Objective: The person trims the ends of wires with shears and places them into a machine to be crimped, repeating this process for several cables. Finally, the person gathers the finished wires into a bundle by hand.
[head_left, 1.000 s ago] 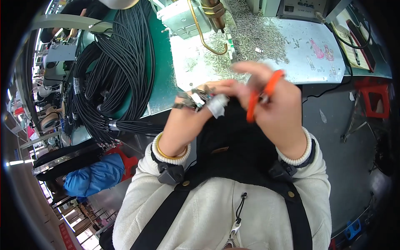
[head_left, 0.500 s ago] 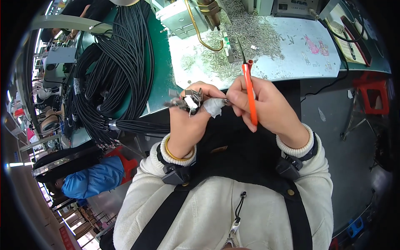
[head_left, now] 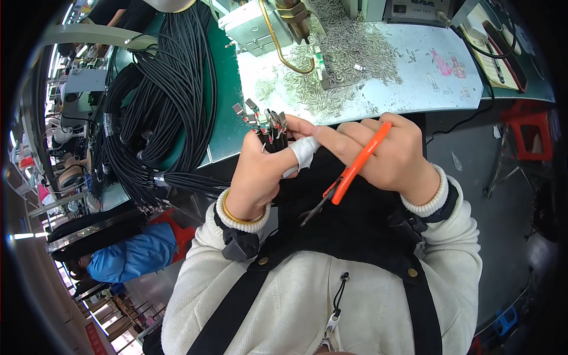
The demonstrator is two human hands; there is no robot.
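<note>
While its fingers are closing tight around thin black wires (head_left: 273, 137) with small metal terminals fanning above them at frame centre, the left hand (head_left: 260, 171) is wearing white tape on one finger; the right hand (head_left: 384, 157) is gripping orange-handled cutters (head_left: 349, 174), touching the left.

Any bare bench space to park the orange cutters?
Barest: pale mat right of the heap of small metal pieces, short of the papers. Some green bench beside the black cable bundle. Crowded: the heap and the machine.
</note>
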